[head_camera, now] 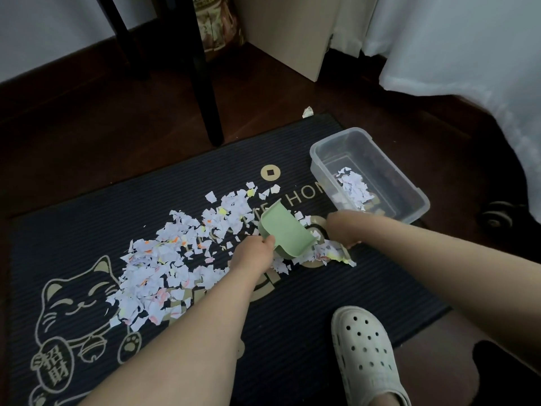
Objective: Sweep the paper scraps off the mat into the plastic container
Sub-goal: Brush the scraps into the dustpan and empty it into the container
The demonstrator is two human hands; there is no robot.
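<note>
Dark wooden floor (87, 127) carries a black cat-print mat (292, 332), with a white clog (366, 353) at its near edge. Farther in, the left hand (253, 254) grasps a green scoop (285, 230) amid the paper scraps (164, 259). The right hand (342, 228) rests beside the scoop's mouth, its fingers hidden, so I cannot tell its grasp. Beyond, the plastic container (322, 168) sits on the mat's far corner, some scraps inside.

A white perforated clog (366, 356) stands nearest on the dark wooden floor (87, 127); along its far edge, black chair legs (205, 83), a printed bag (218, 24), a beige cabinet (292, 33); white cloth (453, 48) right
</note>
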